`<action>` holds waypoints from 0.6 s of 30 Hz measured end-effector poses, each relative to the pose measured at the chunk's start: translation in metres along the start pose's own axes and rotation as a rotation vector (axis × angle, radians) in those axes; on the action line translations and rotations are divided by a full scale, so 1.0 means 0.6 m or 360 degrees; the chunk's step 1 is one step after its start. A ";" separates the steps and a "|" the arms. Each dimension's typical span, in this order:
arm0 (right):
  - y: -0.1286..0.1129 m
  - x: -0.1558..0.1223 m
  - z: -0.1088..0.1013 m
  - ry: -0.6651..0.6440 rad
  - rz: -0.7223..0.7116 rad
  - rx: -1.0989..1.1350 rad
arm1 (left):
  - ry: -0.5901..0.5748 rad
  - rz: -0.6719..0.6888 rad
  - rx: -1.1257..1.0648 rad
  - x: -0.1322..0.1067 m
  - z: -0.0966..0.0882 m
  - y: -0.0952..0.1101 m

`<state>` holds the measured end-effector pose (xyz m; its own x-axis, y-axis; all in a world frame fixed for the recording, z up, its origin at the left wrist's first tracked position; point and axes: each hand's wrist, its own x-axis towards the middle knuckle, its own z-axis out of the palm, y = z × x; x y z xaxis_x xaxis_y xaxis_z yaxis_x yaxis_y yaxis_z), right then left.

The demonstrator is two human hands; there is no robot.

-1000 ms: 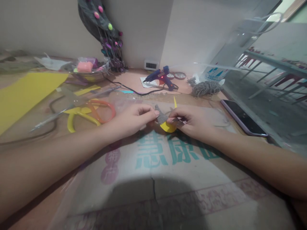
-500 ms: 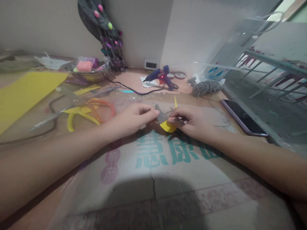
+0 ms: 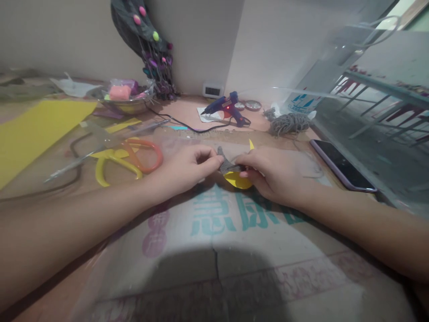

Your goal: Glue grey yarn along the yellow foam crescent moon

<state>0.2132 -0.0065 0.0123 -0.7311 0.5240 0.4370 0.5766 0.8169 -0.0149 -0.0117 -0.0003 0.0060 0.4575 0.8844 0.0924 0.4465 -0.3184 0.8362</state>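
A small yellow foam piece (image 3: 238,180) partly wrapped in grey yarn (image 3: 225,165) is held between both hands above a flattened cardboard sheet (image 3: 214,232) with green printed characters. My left hand (image 3: 187,167) pinches the grey wrapped end from the left, fingers closed. My right hand (image 3: 273,172) grips the piece from the right with closed fingers, covering much of the yellow part; a yellow tip (image 3: 251,144) pokes up behind the knuckles.
Orange and yellow scissors (image 3: 125,156) lie to the left beside a yellow foam sheet (image 3: 33,129). A blue glue gun (image 3: 226,107) with its cord, a bundle of grey yarn (image 3: 288,123) and a phone (image 3: 342,165) sit behind and to the right. A bowl of coloured bits (image 3: 124,96) stands at the back left.
My right hand has shifted left over the yellow piece, covering more of it. The grey wrapped end has tilted flatter between the fingers. The left hand stays put.
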 end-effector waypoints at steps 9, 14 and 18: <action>0.001 0.001 -0.001 -0.0076 -0.0023 -0.0138 | -0.0029 0.0000 -0.0005 -0.002 0.001 0.000; 0.003 -0.001 -0.001 -0.0056 -0.0049 -0.0138 | -0.0026 -0.0040 -0.0018 0.000 0.000 0.000; 0.002 0.000 -0.002 -0.0021 -0.0095 -0.0136 | -0.0039 -0.0085 -0.0041 0.000 0.001 0.001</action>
<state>0.2146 -0.0057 0.0133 -0.7696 0.4785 0.4228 0.5604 0.8235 0.0882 -0.0111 -0.0006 0.0062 0.4522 0.8912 0.0341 0.4509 -0.2615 0.8534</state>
